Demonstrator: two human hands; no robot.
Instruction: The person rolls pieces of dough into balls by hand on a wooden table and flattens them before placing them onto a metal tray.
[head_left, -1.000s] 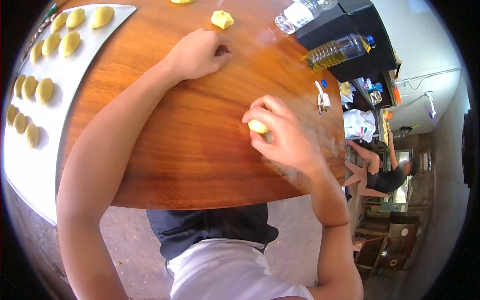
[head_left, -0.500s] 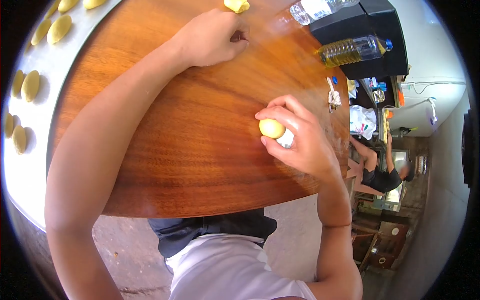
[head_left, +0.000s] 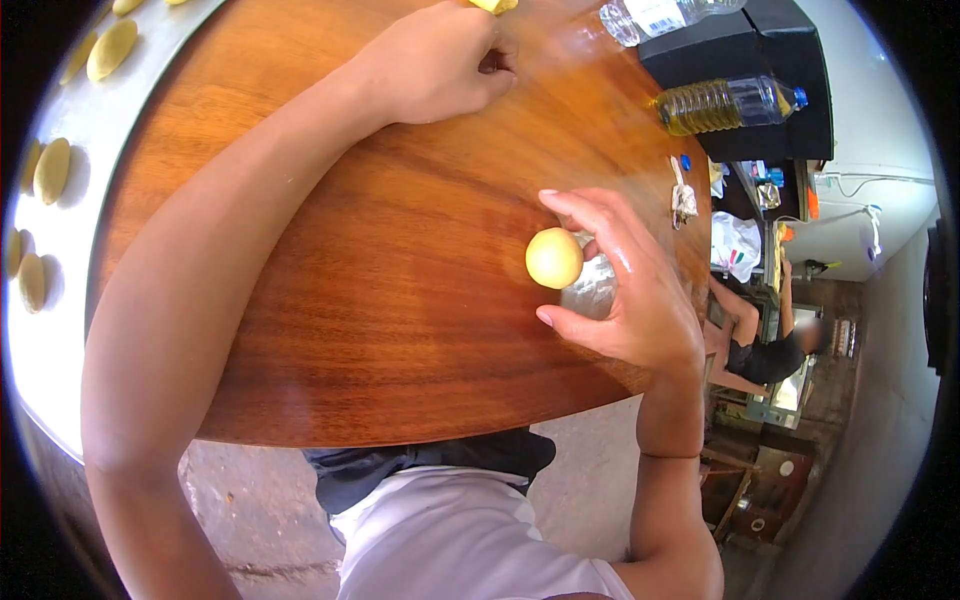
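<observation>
A smooth yellow ball of dough [head_left: 553,258] rests on the glossy wooden table [head_left: 400,300]. Around its right side curves my right hand [head_left: 635,270], open, thumb and fingers spread apart. Between ball and palm shows a pale, shiny patch [head_left: 592,285] of the tabletop. Farther up the table, my left hand [head_left: 445,65] is curled into a fist with its back toward me. Just beyond its knuckles a yellow lump of dough [head_left: 493,4] sticks out at the frame's top edge. I cannot tell what the curled fingers hold.
Several flattened yellow dough pieces [head_left: 52,171] lie on a pale metal tray [head_left: 85,230] at left. At upper right are a bottle of yellow oil [head_left: 715,105], a clear bottle [head_left: 650,18] and a black box [head_left: 790,60]. A person in black [head_left: 765,355] sits in the background.
My right fingers have spread away from the dough ball, which now shows whole. My left hand stays curled, slightly farther up in view. The whole view has shifted a little.
</observation>
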